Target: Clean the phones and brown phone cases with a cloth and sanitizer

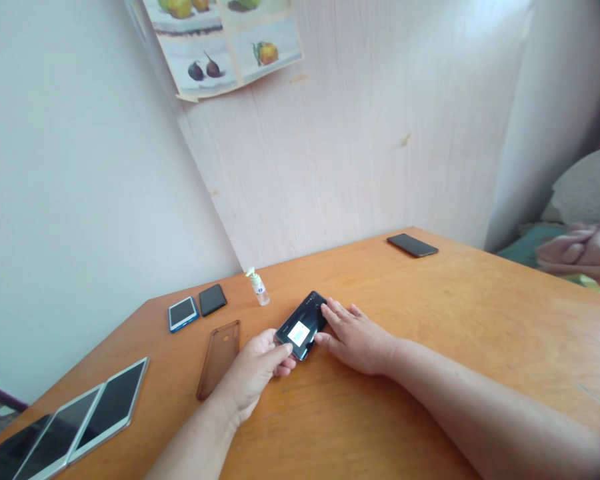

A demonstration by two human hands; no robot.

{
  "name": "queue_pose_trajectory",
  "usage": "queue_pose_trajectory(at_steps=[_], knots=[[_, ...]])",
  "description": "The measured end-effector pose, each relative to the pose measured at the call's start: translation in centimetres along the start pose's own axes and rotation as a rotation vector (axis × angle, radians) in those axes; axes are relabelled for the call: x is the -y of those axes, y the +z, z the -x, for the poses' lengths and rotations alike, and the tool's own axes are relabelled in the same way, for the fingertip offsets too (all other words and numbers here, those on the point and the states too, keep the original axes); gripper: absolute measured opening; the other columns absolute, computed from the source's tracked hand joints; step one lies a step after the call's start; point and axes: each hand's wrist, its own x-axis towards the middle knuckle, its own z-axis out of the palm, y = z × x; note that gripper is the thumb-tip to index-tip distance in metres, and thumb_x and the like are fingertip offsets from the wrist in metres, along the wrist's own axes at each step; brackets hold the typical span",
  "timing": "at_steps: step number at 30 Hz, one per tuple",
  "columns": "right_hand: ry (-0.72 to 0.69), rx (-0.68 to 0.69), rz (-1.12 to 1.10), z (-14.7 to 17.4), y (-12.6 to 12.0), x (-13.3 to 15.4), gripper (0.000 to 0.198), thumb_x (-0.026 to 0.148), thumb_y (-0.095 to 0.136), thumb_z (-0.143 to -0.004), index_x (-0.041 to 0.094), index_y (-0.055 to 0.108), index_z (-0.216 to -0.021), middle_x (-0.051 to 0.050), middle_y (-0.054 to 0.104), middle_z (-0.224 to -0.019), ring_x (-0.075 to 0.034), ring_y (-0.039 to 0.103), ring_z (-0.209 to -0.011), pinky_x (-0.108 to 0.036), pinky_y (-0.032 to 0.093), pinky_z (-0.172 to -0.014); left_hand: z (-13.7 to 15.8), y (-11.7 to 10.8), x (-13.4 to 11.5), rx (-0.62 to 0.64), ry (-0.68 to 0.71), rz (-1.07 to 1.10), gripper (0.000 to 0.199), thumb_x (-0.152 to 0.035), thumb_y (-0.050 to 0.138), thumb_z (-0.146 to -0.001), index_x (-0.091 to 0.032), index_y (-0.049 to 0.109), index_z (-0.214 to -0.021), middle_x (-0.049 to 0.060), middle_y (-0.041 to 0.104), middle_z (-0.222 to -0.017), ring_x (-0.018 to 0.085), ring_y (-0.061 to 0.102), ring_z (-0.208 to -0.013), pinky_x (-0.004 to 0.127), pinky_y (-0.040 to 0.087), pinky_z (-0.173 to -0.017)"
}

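Left hand [255,370] pinching near end of dark phone [311,312], thumb beside white sticker [299,333]. Right hand [359,340] flat, fingers outstretched, tips at phone's right edge. Phone between hands over worktop [380,297], brown case [220,357] left, pump bottle [259,289] beyond.

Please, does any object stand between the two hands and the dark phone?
Nothing visible does. The left hand holds the dark phone directly, and the right hand is right at its opposite edge. The pump bottle stands apart, farther back and to the left.
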Motion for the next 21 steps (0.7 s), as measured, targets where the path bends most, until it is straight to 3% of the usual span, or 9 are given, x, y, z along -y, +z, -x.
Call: queue_pose_trajectory(at_steps=[2, 6, 8, 10, 14, 16, 18, 21], knots=[[-0.084, 0.031, -0.011, 0.8, -0.1, 0.9, 0.088, 0.066, 0.031, -0.094, 0.002, 0.023, -0.153, -0.024, 0.017, -0.159, -0.033, 0.014, -0.149, -0.054, 0.013, -0.119, -0.1, -0.1, 0.1, -0.011, -0.012, 0.035, 0.026, -0.033, 0.067, -0.082, -0.013, 0.06, -0.099, 0.004, 0.063, -0.083, 0.012, 0.056, -0.073, 0.023, 0.043, -0.067], [-0.389, 0.113, -0.086, 2.9, -0.5, 3.5, 0.076, 0.059, 0.035, -0.097, 0.01, 0.025, -0.154, -0.019, 0.021, -0.159, -0.028, 0.016, -0.149, -0.048, 0.013, -0.121, -0.3, -0.1, 0.2, -0.009, -0.015, 0.096, 0.024, -0.029, 0.067, -0.081, -0.014, 0.06, -0.098, 0.003, 0.063, -0.084, 0.012, 0.056, -0.074, 0.023, 0.044, -0.068], [-0.454, 0.12, -0.117, 3.1, -0.6, 4.0, 0.07, 0.055, 0.035, -0.098, 0.014, 0.026, -0.154, -0.016, 0.024, -0.159, -0.025, 0.017, -0.149, -0.047, 0.014, -0.121, -0.3, -0.1, 0.2, -0.006, -0.017, 0.096, 0.022, -0.027, 0.067, -0.081, -0.014, 0.06, -0.097, 0.003, 0.063, -0.084, 0.012, 0.056, -0.074, 0.023, 0.044, -0.068], [-0.403, 0.096, -0.113, 2.6, -0.4, 3.5, 0.068, 0.053, 0.034, -0.099, 0.013, 0.03, -0.153, -0.017, 0.027, -0.158, -0.026, 0.02, -0.148, -0.048, 0.016, -0.121, -0.2, 0.0, 0.1, -0.024, -0.021, 0.079, 0.021, -0.027, 0.066, -0.081, -0.013, 0.06, -0.096, 0.003, 0.063, -0.083, 0.011, 0.055, -0.073, 0.023, 0.043, -0.067], [-0.123, 0.011, -0.059, 0.9, 0.0, 1.3, 0.072, 0.053, 0.034, -0.099, 0.004, 0.033, -0.151, -0.023, 0.027, -0.156, -0.031, 0.022, -0.147, -0.049, 0.02, -0.12, 0.0, 0.1, -0.1, -0.041, -0.022, 0.023, 0.02, -0.028, 0.063, -0.083, -0.013, 0.059, -0.096, 0.003, 0.062, -0.08, 0.01, 0.054, -0.069, 0.022, 0.042, -0.063], [-0.06, -0.02, -0.056, 0.7, 0.1, 0.9, 0.072, 0.051, 0.037, -0.098, 0.002, 0.033, -0.15, -0.024, 0.027, -0.156, -0.033, 0.022, -0.147, -0.05, 0.02, -0.12, 0.1, 0.3, -0.1, -0.036, -0.003, -0.034, 0.02, -0.028, 0.062, -0.083, -0.014, 0.059, -0.096, 0.003, 0.062, -0.078, 0.011, 0.054, -0.069, 0.022, 0.042, -0.062], [-0.117, -0.024, -0.074, 1.0, 0.2, 1.4, 0.07, 0.048, 0.04, -0.098, 0.003, 0.032, -0.151, -0.023, 0.024, -0.157, -0.032, 0.021, -0.147, -0.048, 0.022, -0.12, 0.2, 0.6, -0.2, -0.03, 0.037, -0.106, 0.02, -0.028, 0.061, -0.083, -0.014, 0.059, -0.097, 0.002, 0.061, -0.077, 0.012, 0.055, -0.069, 0.022, 0.043, -0.062], [-0.325, 0.009, -0.095, 1.9, 0.2, 2.9, 0.063, 0.041, 0.037, -0.1, 0.008, 0.029, -0.153, -0.018, 0.021, -0.16, -0.027, 0.018, -0.148, -0.044, 0.022, -0.121, 0.2, 1.0, 0.0, -0.003, 0.105, -0.182, 0.019, -0.03, 0.059, -0.085, -0.015, 0.058, -0.096, 0.001, 0.061, -0.076, 0.013, 0.054, -0.068, 0.024, 0.045, -0.062]])
